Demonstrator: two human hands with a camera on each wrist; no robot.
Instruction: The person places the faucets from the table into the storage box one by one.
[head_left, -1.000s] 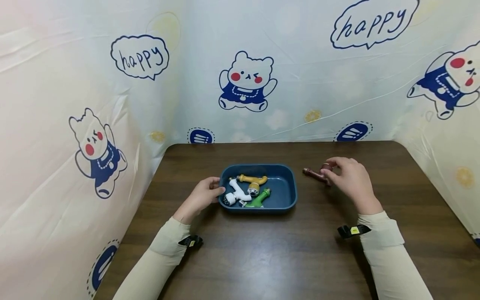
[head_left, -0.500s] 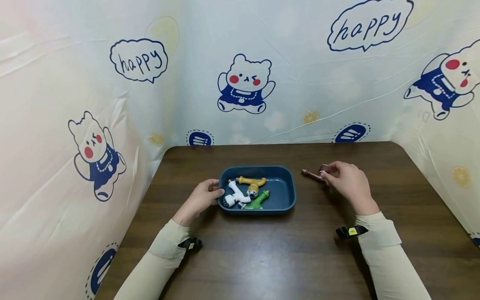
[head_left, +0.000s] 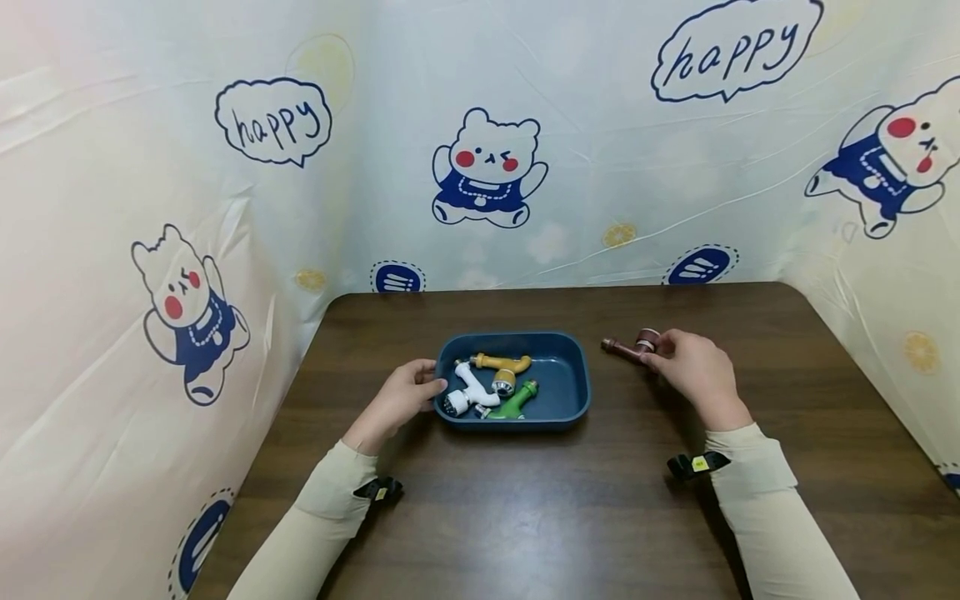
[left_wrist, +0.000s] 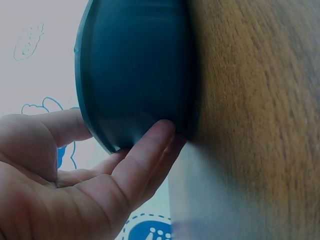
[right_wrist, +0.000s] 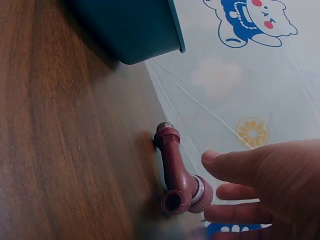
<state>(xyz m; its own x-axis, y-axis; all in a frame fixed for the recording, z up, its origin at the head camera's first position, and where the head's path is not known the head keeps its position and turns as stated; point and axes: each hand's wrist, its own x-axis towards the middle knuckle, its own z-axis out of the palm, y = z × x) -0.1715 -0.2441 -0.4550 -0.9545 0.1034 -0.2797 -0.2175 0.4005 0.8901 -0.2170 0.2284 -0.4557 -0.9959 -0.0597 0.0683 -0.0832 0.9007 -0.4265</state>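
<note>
A blue tray (head_left: 555, 422) sits mid-table with a white tap (head_left: 472, 389), a yellow tap (head_left: 504, 367) and a green tap (head_left: 517, 402) in its left part. My left hand (head_left: 405, 393) holds the tray's left end. In the left wrist view one digit reaches over the rim while other fingers (left_wrist: 145, 155) lie against the outer wall. Right of the tray, a dark red tap (right_wrist: 175, 170) lies on the table, its threaded end toward the tray. Close by its knob is my right hand (head_left: 697, 375), thumb and fingers spread apart, fingertips right at the knob's edge.
The brown wooden table (head_left: 495, 517) reaches back to a patterned curtain (head_left: 615, 150). More curtain hangs along the left and right sides. Black bands (head_left: 697, 465) are strapped round both wrists over pale sleeves.
My right hand has shifted slightly back from the red tap, uncovering more of its knob. My left hand and the tray stay as they were; the head view has shifted a little.
</note>
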